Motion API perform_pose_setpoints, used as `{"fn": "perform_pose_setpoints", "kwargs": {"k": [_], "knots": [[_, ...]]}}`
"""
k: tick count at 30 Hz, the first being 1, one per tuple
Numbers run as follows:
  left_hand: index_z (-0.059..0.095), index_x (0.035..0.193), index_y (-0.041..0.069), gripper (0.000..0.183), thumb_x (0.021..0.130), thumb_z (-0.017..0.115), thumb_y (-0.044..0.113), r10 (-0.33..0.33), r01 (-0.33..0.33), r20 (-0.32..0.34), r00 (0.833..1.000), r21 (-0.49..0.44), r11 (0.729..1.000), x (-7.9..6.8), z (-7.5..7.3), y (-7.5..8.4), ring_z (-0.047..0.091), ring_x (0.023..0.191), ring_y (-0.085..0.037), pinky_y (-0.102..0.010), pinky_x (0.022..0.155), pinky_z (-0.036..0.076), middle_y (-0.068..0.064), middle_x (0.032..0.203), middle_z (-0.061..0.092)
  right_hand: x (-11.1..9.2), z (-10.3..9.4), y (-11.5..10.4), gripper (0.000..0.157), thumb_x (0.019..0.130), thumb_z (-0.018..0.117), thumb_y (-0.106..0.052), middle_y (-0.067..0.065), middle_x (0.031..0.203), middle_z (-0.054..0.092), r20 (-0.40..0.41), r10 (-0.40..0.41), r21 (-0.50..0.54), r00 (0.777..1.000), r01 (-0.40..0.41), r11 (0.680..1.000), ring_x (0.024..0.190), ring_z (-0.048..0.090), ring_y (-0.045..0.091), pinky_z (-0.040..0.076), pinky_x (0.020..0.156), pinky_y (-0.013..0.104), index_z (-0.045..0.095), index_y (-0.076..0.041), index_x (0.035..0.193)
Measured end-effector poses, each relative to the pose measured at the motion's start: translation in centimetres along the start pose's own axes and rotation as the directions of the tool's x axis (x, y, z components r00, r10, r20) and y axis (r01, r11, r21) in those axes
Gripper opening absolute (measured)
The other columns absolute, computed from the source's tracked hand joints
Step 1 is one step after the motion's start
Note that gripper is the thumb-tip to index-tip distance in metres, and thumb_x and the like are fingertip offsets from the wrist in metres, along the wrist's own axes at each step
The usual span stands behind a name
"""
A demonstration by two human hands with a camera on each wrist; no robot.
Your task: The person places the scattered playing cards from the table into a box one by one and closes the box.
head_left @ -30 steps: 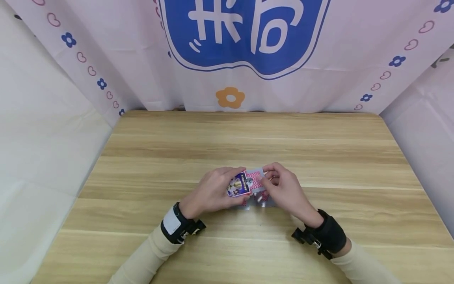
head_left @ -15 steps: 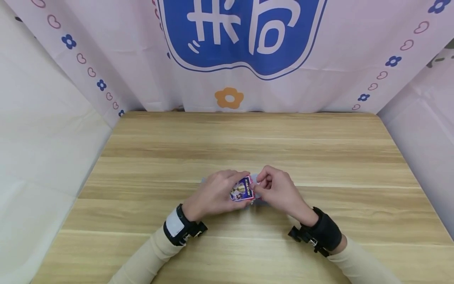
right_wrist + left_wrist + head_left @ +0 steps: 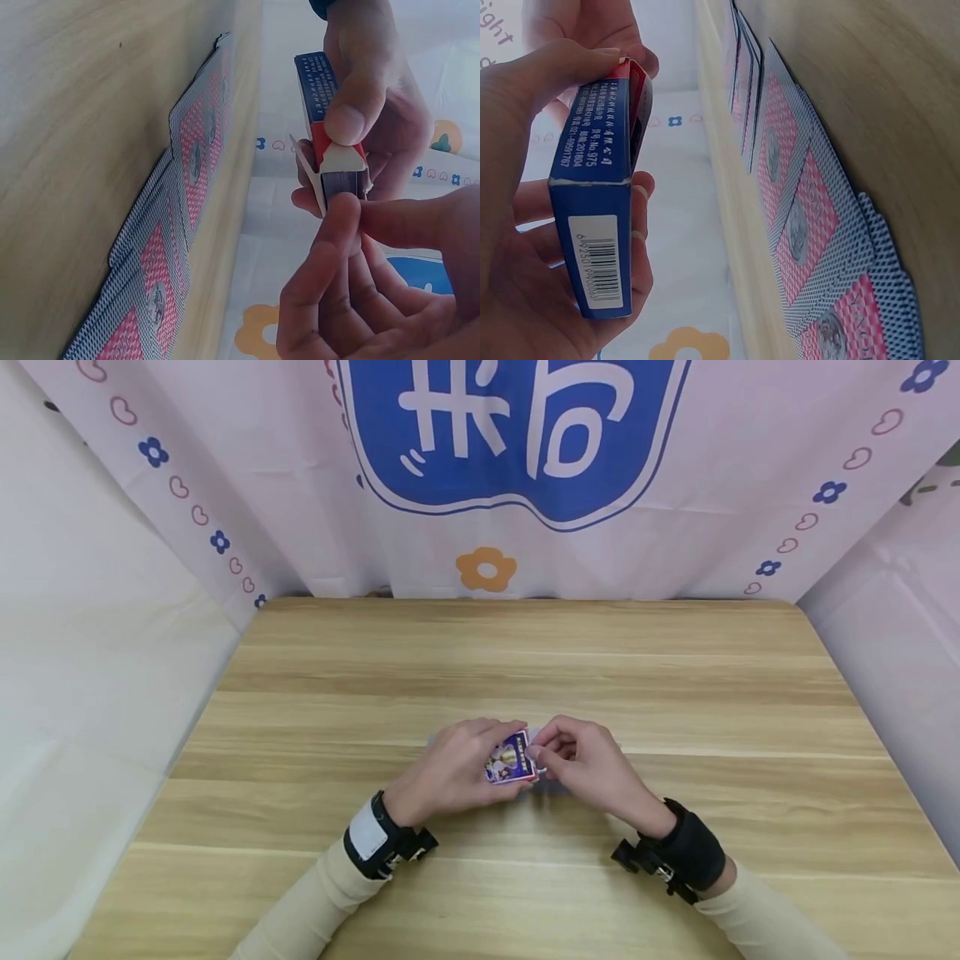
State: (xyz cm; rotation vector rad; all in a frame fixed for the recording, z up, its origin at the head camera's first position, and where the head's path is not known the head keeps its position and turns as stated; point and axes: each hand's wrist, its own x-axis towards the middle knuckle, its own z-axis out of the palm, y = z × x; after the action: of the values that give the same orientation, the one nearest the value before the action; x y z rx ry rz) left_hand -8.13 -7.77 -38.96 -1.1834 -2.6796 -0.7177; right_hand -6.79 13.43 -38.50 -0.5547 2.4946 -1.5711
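Head view: At approx. 5 o'c. from centre, a card box (image 3: 507, 762) is held over the wooden tabletop (image 3: 480, 647) w/ its picture face up. The L hand (image 3: 453, 767), at the box's 9 o'c., grips it; the R hand (image 3: 592, 764) closes on its 3 o'c. end. One sec. ago a pink-backed stack jutted well out of that end; now hardly any shows, and the R hand has come right up to the box (v. little shift in the last half sec.). From where I stand, that suggests the stack is mostly housed.

L wrist view: Box at 9 o'c., well apart from the tabletop, barcode end nearest. L thumb lies on the upper edge, other fingers curled behind. Table cards (image 3: 802, 217), backs up, overlap in a row from 12 to 5 o'c.; these are outside the box, so boxing looks partial.

R wrist view: Box at 2 o'c., mouth open, white flap (image 3: 308, 174) standing out at the mouth's 9 o'c. side. Dark edges of the boxed cards (image 3: 340, 182) show within. R thumb and forefinger meet at the mouth, other fingers bent; can't tell whether they pinch those edges or merely press.
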Motion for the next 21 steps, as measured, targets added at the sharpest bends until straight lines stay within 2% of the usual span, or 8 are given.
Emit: {"fn": "perform_pose_setpoints", "kwargs": {"k": [4,9,14,18,21], "knots": [[0.057,0.126,0.007,0.068,0.073,0.072,0.049,0.001,-0.001,-0.001,1.0,0.001,1.0,0.1,0.0,0.0,0.057,0.082,-0.008,-0.027,0.063,0.053,-0.007,0.103,0.067,0.2,0.0,0.1,0.004,0.085,0.068,-0.005,0.009,0.075,0.066,-0.003,0.006,-0.006,1.0,-0.006,1.0,0.058,0.059,0.012,0.053,0.048,0.028,0.065,-0.005,0.087],[0.057,0.126,0.008,0.069,0.073,0.071,0.051,-0.014,0.014,-0.006,1.0,0.009,1.0,0.1,0.2,-0.2,0.056,0.08,-0.006,-0.025,0.061,0.052,-0.005,0.102,0.067,0.3,-0.3,0.3,0.004,0.088,0.067,-0.011,0.005,0.074,0.066,-0.004,-0.016,-0.039,1.0,0.016,0.999,0.059,0.06,0.014,0.052,0.048,0.027,0.064,-0.007,0.088],[0.056,0.127,0.008,0.07,0.074,0.07,0.052,-0.045,0.045,0.009,0.999,0.007,0.999,0.1,0.1,-0.4,0.055,0.08,-0.005,-0.025,0.061,0.051,-0.005,0.101,0.067,0.6,-1.9,1.3,0.005,0.09,0.065,-0.015,0.001,0.075,0.065,-0.054,-0.043,-0.139,0.998,0.035,0.99,0.063,0.06,0.016,0.051,0.049,0.032,0.064,-0.01,0.089],[0.054,0.13,0.008,0.073,0.074,0.071,0.053,-0.075,0.075,0.039,0.996,-0.006,0.997,0.0,0.0,-0.6,0.054,0.081,-0.007,-0.028,0.064,0.052,-0.007,0.105,0.066,0.7,-3.7,2.7,0.006,0.086,0.069,-0.014,-0.001,0.076,0.064,-0.057,-0.002,-0.295,0.998,-0.015,0.955,0.066,0.058,0.012,0.051,0.056,0.034,0.064,-0.01,0.088],[0.053,0.131,0.009,0.075,0.074,0.071,0.053,-0.087,0.087,0.054,0.995,0.0,0.996,-0.2,0.0,-0.6,0.053,0.082,-0.008,-0.03,0.066,0.052,-0.008,0.108,0.065,0.5,-4.8,3.8,0.019,0.08,0.074,-0.018,0.002,0.08,0.065,-0.016,0.077,-0.402,0.997,-0.077,0.912,0.071,0.058,0.015,0.051,0.06,0.036,0.064,-0.007,0.092]]}}
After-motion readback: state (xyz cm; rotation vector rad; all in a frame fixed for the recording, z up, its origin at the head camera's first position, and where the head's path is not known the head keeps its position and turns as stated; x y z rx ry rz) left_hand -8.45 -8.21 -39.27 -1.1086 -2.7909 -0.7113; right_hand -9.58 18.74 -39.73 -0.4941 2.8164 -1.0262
